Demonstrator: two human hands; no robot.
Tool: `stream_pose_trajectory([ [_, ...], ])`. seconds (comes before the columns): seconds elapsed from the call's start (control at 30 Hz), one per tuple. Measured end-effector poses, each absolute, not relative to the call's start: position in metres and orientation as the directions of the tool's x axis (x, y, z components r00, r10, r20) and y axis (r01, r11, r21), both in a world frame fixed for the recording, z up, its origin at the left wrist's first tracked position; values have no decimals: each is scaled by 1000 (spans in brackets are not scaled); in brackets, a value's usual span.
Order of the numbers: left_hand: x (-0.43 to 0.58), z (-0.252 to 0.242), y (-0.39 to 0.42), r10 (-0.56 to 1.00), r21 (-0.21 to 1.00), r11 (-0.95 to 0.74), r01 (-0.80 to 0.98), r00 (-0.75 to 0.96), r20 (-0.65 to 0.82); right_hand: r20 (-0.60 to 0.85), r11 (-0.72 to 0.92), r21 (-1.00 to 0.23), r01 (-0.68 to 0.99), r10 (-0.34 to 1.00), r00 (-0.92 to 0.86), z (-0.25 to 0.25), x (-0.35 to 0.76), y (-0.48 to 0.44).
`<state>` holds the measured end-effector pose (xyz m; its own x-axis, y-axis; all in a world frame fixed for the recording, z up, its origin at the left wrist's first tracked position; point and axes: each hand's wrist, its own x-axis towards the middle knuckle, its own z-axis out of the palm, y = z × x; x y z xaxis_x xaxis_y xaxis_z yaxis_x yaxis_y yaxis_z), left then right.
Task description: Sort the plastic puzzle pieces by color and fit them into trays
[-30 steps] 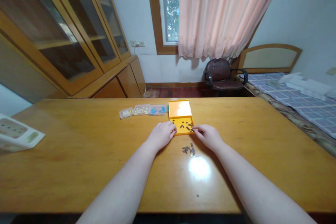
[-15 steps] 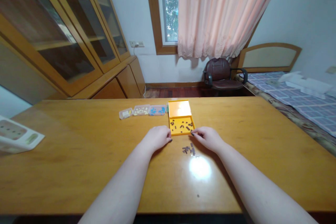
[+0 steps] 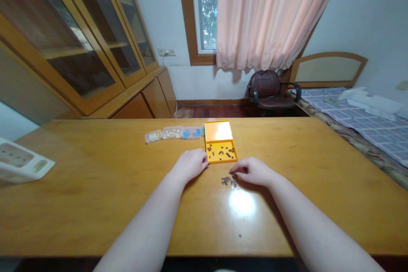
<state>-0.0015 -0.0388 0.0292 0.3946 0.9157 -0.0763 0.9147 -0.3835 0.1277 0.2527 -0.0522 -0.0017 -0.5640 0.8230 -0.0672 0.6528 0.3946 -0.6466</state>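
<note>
An open yellow box (image 3: 222, 161) lies on the table, with small dark brown pieces scattered in its near half and its lid folded back. At the box's left edge, my left hand (image 3: 193, 163) is closed, its curled fingers and thumb against the near left corner. My right hand (image 3: 250, 171) is over a small pile of brown building-block-like pieces (image 3: 227, 181) in front of the box. Its thumb and forefinger pinch at the pile's upper right; what is between the fingertips is too small to make out.
Left of the box stand clear plastic trays with blue pieces (image 3: 191, 133), cream pieces (image 3: 172, 132) and pale items (image 3: 153, 136). A single small piece (image 3: 240, 236) lies near the table's front edge. A white object (image 3: 24, 161) sits at the far left.
My right hand has moved from the box's near right corner down toward me to the loose brown pile. My left hand has stayed at the box's left edge.
</note>
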Motion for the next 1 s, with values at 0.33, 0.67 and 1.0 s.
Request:
stream_pose_trajectory([
  [0.33, -1, 28, -41, 902, 158, -324, 933, 355, -247, 15, 539, -510, 670, 785, -620, -7, 239, -57],
  [0.67, 0, 26, -43, 894, 130, -378, 917, 398, -207, 44, 583, -440, 684, 774, -631, -5, 235, -59],
  [1.0, 9, 28, -41, 917, 185, -394, 900, 370, 151, 217, 388, -565, 728, 921, -323, -14, 240, -51],
])
